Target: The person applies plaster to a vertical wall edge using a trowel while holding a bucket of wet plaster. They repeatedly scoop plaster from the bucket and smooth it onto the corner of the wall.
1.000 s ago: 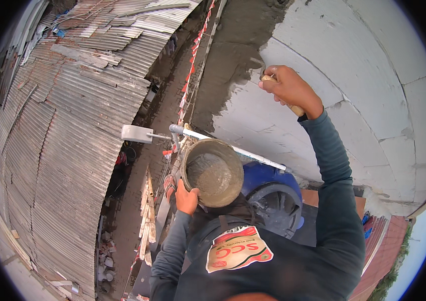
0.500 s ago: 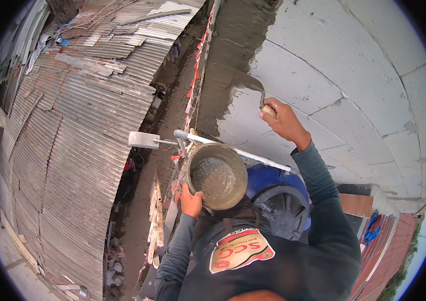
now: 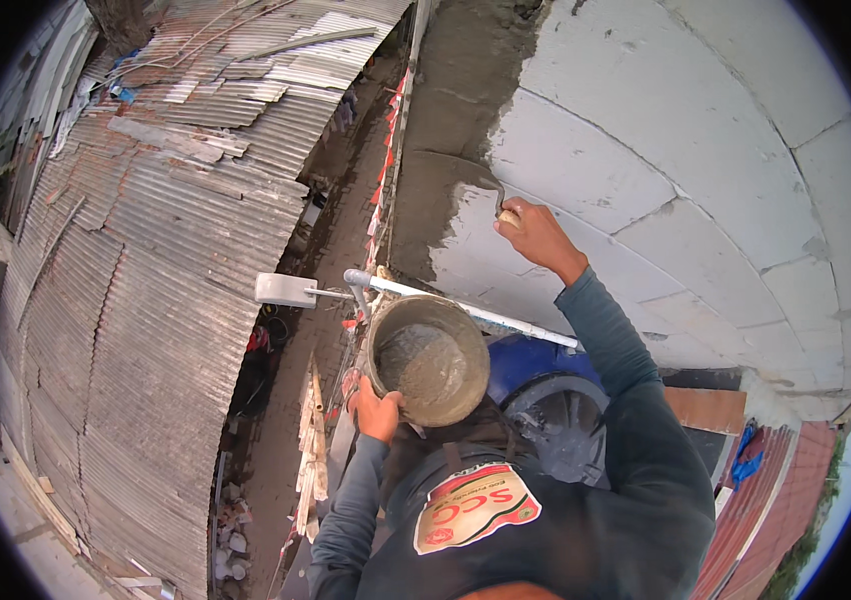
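My right hand (image 3: pixel 542 237) is closed round the wooden handle of a trowel (image 3: pixel 500 196). Its blade lies against the wet grey mortar (image 3: pixel 460 75) that coats the left edge of the white block wall (image 3: pixel 585 140). Mortar colour makes the blade's outline hard to make out. My left hand (image 3: pixel 376 408) grips the rim of a round bucket (image 3: pixel 478 362) at its near left side, thumb over the edge. Wet mortar (image 3: pixel 423 362) sits in the bottom of the bucket, which is tilted toward me.
A white pipe (image 3: pixel 475 313) runs along the wall's foot beyond the bucket. Behind the bucket stands a blue drum (image 3: pixel 530 368). Left of me, a red-and-white tape (image 3: pixel 382 190) borders a drop to a narrow alley (image 3: pixel 275 430), with a corrugated roof (image 3: pixel 155 330) beyond. A lamp (image 3: pixel 286 290) juts out there.
My right hand and the trowel have moved left along the wall, the blade going further over the mortared strip. The bucket, in my left hand, has shifted slightly toward me.
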`<state>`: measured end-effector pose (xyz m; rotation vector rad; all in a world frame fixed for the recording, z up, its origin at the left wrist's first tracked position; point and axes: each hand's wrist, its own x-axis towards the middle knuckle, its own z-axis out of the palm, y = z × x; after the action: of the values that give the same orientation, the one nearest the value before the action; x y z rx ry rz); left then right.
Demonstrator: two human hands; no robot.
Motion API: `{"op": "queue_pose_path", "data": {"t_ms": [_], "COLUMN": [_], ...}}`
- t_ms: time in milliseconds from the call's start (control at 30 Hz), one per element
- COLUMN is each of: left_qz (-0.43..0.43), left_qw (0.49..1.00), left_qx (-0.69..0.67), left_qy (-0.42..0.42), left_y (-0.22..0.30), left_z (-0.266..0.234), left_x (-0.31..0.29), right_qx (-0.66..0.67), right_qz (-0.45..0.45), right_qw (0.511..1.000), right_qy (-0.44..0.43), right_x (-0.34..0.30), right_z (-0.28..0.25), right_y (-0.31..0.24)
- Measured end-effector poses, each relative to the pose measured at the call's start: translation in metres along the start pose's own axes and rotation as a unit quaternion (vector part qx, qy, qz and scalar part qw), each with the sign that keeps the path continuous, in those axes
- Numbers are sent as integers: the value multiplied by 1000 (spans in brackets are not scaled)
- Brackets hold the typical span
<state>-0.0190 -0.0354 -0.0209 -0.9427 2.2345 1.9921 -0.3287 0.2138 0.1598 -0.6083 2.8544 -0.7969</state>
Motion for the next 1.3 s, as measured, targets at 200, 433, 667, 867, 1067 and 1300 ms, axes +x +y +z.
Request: {"op": "queue_pose_path", "data": {"t_ms": [200,433,667,867,1067,1300], "left_qz": [-46,-65,-31,-39,-46,-20], "left_qw": [999,997,999,999,998,1000], "left_qx": [-22,-29,-7,35,43,23], "left_qy": [-16,-18,-8,2,-1,-2], "left_y": [15,3,6,40,44,46], "left_z": [-1,-3,1,-5,-5,-4], "left_x": [-1,1,0,-13,-12,-10], "right_qx": [124,146,95,185,211,208], "right_qz": [50,-21,-16,99,165,145], "right_qw": [991,985,994,955,938,942], "right_qy": [10,90,-50,-210,-222,-219], "right_x": [0,-21,-27,0,22,18], "right_z": [-114,-166,-78,2,-7,-65], "right_y": [-59,-83,-39,5,14,-13]}}
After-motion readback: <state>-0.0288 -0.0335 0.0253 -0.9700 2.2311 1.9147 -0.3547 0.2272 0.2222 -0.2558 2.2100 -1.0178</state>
